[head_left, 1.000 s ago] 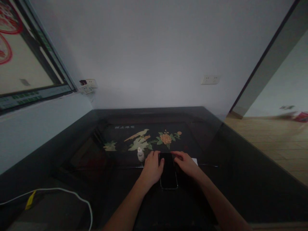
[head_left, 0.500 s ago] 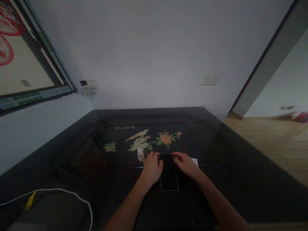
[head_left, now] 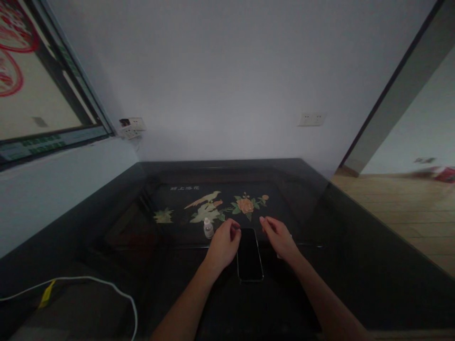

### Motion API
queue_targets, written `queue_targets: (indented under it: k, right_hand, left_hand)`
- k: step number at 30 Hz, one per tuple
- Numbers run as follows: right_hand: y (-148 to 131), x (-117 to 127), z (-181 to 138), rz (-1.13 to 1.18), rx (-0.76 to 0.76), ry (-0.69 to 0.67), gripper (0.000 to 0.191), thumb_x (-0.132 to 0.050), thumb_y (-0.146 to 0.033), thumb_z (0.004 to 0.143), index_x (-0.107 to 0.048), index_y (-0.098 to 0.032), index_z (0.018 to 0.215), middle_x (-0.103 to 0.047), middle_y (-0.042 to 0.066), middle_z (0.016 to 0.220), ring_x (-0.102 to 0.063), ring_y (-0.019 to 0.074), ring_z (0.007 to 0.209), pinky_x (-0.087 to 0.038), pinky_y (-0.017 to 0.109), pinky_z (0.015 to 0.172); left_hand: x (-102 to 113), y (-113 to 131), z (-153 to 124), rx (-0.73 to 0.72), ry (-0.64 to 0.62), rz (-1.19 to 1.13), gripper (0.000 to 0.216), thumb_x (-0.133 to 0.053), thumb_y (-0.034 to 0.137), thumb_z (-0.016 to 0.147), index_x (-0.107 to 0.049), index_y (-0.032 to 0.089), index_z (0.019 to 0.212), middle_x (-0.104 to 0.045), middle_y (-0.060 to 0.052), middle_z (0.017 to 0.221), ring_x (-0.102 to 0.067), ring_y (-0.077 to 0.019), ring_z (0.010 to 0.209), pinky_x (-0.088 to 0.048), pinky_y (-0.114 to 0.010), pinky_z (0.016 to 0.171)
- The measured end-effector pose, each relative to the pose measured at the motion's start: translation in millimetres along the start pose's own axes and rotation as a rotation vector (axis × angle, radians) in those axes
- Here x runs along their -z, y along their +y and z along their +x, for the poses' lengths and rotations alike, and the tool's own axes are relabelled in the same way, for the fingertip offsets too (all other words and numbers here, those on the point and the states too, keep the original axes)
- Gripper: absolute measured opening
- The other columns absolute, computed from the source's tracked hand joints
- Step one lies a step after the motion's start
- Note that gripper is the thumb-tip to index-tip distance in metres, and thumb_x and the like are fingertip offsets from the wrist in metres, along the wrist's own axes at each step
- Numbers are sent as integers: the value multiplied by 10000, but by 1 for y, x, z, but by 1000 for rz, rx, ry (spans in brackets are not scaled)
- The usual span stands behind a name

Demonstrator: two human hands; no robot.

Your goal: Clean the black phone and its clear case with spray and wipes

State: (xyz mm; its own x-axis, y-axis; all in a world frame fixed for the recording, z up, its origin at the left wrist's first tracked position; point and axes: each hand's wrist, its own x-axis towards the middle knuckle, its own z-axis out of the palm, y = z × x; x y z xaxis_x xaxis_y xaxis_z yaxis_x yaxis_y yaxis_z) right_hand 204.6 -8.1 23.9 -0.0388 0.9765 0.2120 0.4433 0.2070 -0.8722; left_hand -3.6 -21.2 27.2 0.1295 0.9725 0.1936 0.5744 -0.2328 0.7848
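A smartphone (head_left: 250,258) with a dark screen lies flat on the black table, its long side pointing away from me. Beside its upper left corner is my left hand (head_left: 224,240), fingers curled and thumb close to the forefinger. To the right of the phone's top end, my right hand (head_left: 280,237) is raised a little, with thumb and forefinger pinched together. Whatever either hand grips, if anything, is too small or dark to make out. A small clear dropper bottle (head_left: 208,229) with a white cap stands upright just left of my left hand. Something white is mostly hidden under my right hand.
The glossy black table (head_left: 170,293) carries an inlaid bird-and-flower picture (head_left: 245,205). A white cable (head_left: 106,283) with a yellow tag (head_left: 46,294) curves across the lower left. Wall sockets (head_left: 312,119) sit above the table's back edge; a window (head_left: 42,94) is at left.
My right hand has lifted off the phone's top right corner and moved slightly right and up, covering more of the white thing. My left hand has turned slightly, its fingers curling more. The phone stays put.
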Motion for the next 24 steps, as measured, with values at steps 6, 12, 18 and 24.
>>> queue_targets:
  k: [6, 12, 18, 24]
  right_hand:
    - [-2, 1, 0, 1, 9, 6, 455, -468, -539, 987, -500, -217, 667, -466, -38, 598, -467, 151, 585, -349, 261, 571]
    - [-4, 2, 0, -4, 12, 19, 460, -461, -554, 986, -498, -223, 669, -467, -31, 602, -466, 160, 589, -350, 272, 580]
    - [-3, 1, 2, 9, 21, 22, 486, -442, -596, 985, -498, -225, 676, -468, -23, 612, -470, 164, 597, -362, 273, 580]
    - [-4, 0, 1, -7, 36, 24, 474, -444, -574, 990, -507, -221, 679, -490, -21, 619, -480, 165, 608, -369, 275, 598]
  left_hand:
    - [0, -1, 0, 12, -1, 24, 94, -545, 252, 930, -614, 222, 988, -641, 7, 787, -611, -153, 722, -430, -260, 691]
    - [0, 7, -5, 29, 19, 121, 121, -545, 312, 934, -604, 223, 991, -642, -19, 877, -621, -177, 810, -460, -291, 754]
    - [-13, 22, -17, 33, 116, 339, 338, -620, 459, 877, -574, 218, 1110, -604, -89, 1143, -565, -278, 1105, -449, -383, 944]
    - [-32, 31, -20, -6, 93, 398, 586, -691, 521, 795, -535, 201, 1260, -568, -124, 1238, -490, -333, 1182, -386, -457, 1032]
